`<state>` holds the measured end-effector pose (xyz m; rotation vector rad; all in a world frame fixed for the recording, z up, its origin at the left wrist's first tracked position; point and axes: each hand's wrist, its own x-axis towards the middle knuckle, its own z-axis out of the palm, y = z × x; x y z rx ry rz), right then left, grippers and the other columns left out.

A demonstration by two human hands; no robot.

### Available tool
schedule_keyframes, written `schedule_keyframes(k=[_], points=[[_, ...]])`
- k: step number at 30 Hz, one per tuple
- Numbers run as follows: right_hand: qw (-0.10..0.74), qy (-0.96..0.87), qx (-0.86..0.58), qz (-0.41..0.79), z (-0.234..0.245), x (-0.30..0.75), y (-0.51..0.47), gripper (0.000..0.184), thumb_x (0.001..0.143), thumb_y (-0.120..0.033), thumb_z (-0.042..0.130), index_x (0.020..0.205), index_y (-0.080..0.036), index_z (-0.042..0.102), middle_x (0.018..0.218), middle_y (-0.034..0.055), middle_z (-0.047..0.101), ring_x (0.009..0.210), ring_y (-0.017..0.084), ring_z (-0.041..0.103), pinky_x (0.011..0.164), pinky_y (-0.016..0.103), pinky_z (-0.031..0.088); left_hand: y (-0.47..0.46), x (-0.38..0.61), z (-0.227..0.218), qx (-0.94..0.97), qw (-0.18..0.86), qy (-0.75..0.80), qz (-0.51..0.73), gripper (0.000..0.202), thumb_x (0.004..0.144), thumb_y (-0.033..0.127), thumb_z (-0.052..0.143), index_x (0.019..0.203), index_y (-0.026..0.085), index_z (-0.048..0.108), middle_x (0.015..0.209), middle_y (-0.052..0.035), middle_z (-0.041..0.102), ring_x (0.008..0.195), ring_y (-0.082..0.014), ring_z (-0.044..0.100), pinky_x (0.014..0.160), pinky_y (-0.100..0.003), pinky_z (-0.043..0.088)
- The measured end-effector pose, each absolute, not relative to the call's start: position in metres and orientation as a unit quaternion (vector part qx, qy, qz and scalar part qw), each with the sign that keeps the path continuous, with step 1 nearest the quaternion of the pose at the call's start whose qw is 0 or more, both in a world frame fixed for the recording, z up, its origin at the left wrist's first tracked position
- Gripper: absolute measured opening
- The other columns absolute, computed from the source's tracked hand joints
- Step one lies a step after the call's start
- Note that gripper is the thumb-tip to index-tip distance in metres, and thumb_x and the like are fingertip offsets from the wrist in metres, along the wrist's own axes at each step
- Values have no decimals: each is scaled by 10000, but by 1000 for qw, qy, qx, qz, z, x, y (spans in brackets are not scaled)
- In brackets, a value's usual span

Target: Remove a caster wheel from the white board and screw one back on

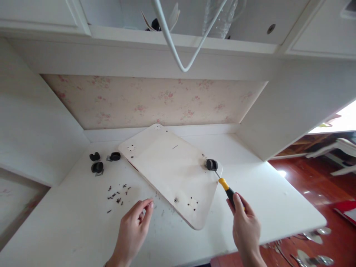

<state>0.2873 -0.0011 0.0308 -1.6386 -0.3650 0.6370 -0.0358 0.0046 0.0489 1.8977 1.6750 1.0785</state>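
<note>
A screwdriver (pixel 224 183) with a yellow and black handle is wrapped in my right hand (pixel 246 224). Its shaft reaches the black caster (pixel 211 164) at the right corner of a white board (pixel 167 167); whether the tip sits in a screw is too small to see. My left hand (pixel 133 228) is pinched closed just off the board's near edge, and anything between its fingertips is hidden. Left of the board, several dark screws (pixel 118 200) lie scattered on the white desk (pixel 91 230). The board's other corners show groups of screw holes.
Three loose black casters (pixel 97 167) lie at the desk's left. A white cable (pixel 182 68) hangs from the shelf (pixel 250 44) overhead. White side panels (pixel 292 104) flank the desk. On the red floor at right are shiny metal parts (pixel 311 257).
</note>
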Motion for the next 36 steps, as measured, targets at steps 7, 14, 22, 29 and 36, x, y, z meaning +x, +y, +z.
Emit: schedule_keyframes(k=[7, 14, 22, 29, 36], points=[[576, -220, -727, 303, 33, 268, 0, 707, 748, -618, 703, 1247, -118, 679, 1026, 132, 760, 953, 292, 732, 654, 286, 560, 2, -39, 50, 683, 179, 600, 376, 261, 966, 407, 532, 935, 216, 708, 785, -24, 724, 501, -104, 565, 526, -191, 488], [538, -262, -731, 327, 40, 251, 1, 646, 786, -606, 678, 1259, -166, 674, 1072, 109, 755, 947, 262, 733, 768, 308, 550, 0, -29, 53, 721, 153, 563, 375, 223, 972, 354, 525, 945, 216, 698, 782, -34, 714, 538, -115, 587, 565, -202, 505], [510, -374, -710, 310, 53, 238, 6, 554, 819, -598, 643, 1179, -179, 689, 1205, 118, 674, 815, 202, 726, 686, 289, 549, 4, -33, 50, 728, 118, 563, 373, 188, 967, 354, 545, 972, 229, 685, 836, -48, 724, 747, -169, 692, 664, -234, 553], [495, -410, -699, 315, 59, 213, 1, 518, 812, -613, 636, 1100, -188, 701, 1134, 127, 695, 761, 196, 705, 623, 284, 547, -5, -25, 58, 757, 69, 549, 348, 176, 973, 354, 543, 939, 250, 681, 736, -29, 680, 663, -165, 661, 688, -269, 547], [484, -417, -669, 379, 58, 195, -14, 508, 812, -613, 640, 1099, -194, 673, 962, 105, 724, 698, 198, 693, 524, 266, 524, -18, 20, 62, 799, 29, 523, 295, 165, 976, 309, 530, 906, 276, 675, 664, -9, 655, 562, -153, 643, 527, -274, 470]])
